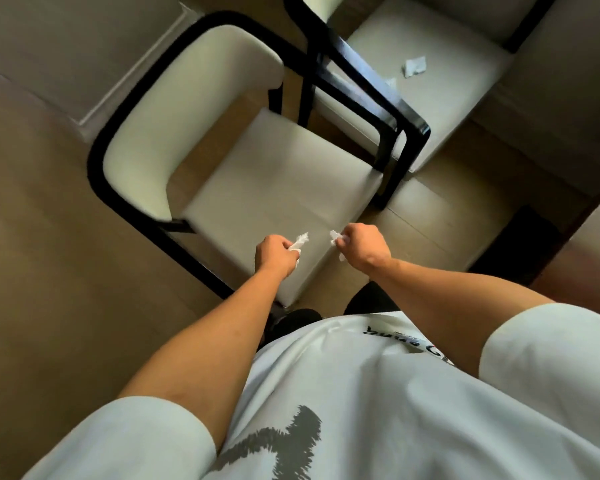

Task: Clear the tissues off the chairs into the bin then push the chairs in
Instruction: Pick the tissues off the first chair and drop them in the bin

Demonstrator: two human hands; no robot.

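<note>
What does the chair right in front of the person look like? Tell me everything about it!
The near chair has a square, cream-coloured padded seat and a curved cream backrest that wraps round into the sides. A glossy black frame runs along the outside of the back and down into dark legs. It stands upright on the tan floor, close beside a second chair. Its seat looks bare. The left hand and right hand are seen over its front edge, each gripping a tissue scrap.

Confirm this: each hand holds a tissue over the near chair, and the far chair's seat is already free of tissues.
Not quite. The left hand and right hand do each hold a tissue over the near chair, but the head view shows the far chair with tissue scraps on its seat.
</note>
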